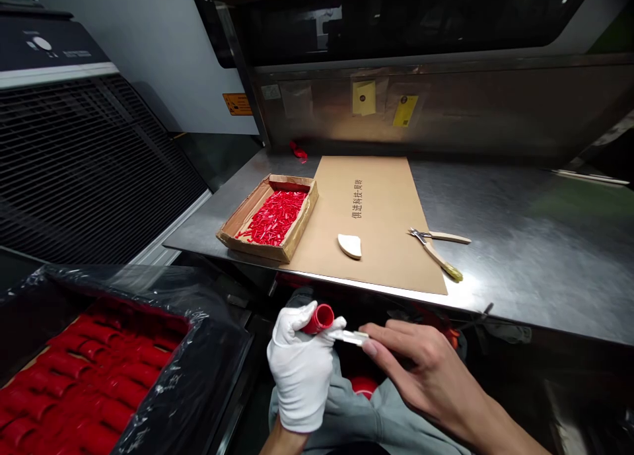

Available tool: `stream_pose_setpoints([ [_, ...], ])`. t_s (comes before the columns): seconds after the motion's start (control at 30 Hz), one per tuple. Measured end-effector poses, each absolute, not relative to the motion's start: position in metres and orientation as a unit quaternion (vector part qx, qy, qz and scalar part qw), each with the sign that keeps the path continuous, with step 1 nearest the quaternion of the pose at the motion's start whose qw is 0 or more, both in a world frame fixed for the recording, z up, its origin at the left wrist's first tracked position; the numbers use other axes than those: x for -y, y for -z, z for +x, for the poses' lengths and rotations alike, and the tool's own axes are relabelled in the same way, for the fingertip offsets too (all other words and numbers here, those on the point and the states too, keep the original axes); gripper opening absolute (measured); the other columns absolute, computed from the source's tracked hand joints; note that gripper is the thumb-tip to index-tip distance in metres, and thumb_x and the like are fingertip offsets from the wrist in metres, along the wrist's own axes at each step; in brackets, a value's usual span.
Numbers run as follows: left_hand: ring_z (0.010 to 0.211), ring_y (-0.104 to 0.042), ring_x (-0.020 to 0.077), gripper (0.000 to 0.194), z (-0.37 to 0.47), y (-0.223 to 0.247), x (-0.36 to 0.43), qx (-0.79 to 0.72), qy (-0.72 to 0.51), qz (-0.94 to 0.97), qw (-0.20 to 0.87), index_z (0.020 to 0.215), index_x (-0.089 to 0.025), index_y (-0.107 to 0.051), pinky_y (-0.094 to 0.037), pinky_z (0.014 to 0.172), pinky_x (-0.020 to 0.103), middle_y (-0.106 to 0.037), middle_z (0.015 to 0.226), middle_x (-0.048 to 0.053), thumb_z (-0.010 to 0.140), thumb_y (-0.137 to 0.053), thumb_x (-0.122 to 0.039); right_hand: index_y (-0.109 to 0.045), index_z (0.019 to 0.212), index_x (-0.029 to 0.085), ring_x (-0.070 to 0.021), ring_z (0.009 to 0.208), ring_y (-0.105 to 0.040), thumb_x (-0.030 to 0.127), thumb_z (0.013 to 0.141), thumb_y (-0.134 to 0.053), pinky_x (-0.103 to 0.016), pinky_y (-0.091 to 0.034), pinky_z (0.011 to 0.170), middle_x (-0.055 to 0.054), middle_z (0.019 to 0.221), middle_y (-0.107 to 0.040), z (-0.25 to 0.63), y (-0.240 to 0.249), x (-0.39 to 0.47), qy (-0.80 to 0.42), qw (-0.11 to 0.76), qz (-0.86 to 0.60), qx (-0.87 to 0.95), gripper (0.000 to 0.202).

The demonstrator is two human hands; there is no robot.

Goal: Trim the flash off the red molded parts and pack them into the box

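My left hand (pixel 300 369), in a white glove, is wrapped round a short red plastic tube (pixel 324 316) with its round open end facing up. Between the thumb and fingers of my bare right hand (pixel 421 362) is a thin, flat white piece (pixel 352 337). That piece reaches the left glove's fingertips just below the tube's mouth; its far end is hard to make out. Both hands are over my lap, in front of the table edge. Part of another red round object (pixel 364 385) shows between my legs.
A cardboard tray (pixel 292 240) of small red scraps stands on the metal table (pixel 510 244). Beside it, a cardboard sheet (pixel 381 224) carries a white wedge (pixel 350 245) and pliers (pixel 436 247). At lower left, a black-lined bin (pixel 208 356) holds many red tubes (pixel 94 376).
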State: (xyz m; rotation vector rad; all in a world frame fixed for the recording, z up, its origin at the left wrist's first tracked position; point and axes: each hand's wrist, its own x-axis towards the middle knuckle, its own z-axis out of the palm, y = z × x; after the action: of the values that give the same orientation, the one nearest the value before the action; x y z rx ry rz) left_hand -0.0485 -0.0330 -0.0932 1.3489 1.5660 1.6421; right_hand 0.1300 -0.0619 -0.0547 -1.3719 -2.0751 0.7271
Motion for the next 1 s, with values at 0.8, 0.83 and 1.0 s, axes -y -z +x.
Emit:
stream_pose_setpoints([
  [0.8,0.049,-0.059,0.0147,0.046,-0.069,0.089,0.039,-0.346,-0.259,0.485,0.760,0.107,-0.017,-0.054,-0.045,0.045,0.024,-0.065,0.069,0.005,0.091,-0.046,-0.060,-0.069,0.076,0.015,-0.0106,0.057,-0.050,0.043,0.078,-0.078,-0.020,-0.039,0.052,0.002,0.063,-0.058,0.117,0.039,0.006,-0.648,0.307,-0.400,0.571,0.029],
  [0.83,0.051,-0.059,0.0147,0.046,-0.068,0.088,0.038,-0.336,-0.260,0.471,0.773,0.105,-0.017,-0.053,-0.046,0.046,0.025,-0.064,0.070,0.005,0.092,-0.043,-0.060,-0.068,0.076,0.015,-0.0105,0.056,-0.050,0.046,0.079,-0.076,-0.020,-0.039,0.052,0.002,0.063,-0.058,0.119,0.038,0.002,-0.631,0.298,-0.405,0.591,0.032],
  [1.0,0.079,-0.062,0.0177,0.032,-0.065,0.083,0.032,-0.346,-0.346,0.523,0.698,0.097,-0.017,-0.056,-0.051,0.075,0.031,-0.066,0.086,0.008,0.094,-0.048,-0.048,-0.065,0.080,0.016,-0.0103,0.055,-0.046,0.052,0.087,-0.065,-0.021,-0.034,0.049,0.003,0.063,-0.054,0.124,0.032,-0.011,-0.536,0.294,-0.450,0.651,0.036],
])
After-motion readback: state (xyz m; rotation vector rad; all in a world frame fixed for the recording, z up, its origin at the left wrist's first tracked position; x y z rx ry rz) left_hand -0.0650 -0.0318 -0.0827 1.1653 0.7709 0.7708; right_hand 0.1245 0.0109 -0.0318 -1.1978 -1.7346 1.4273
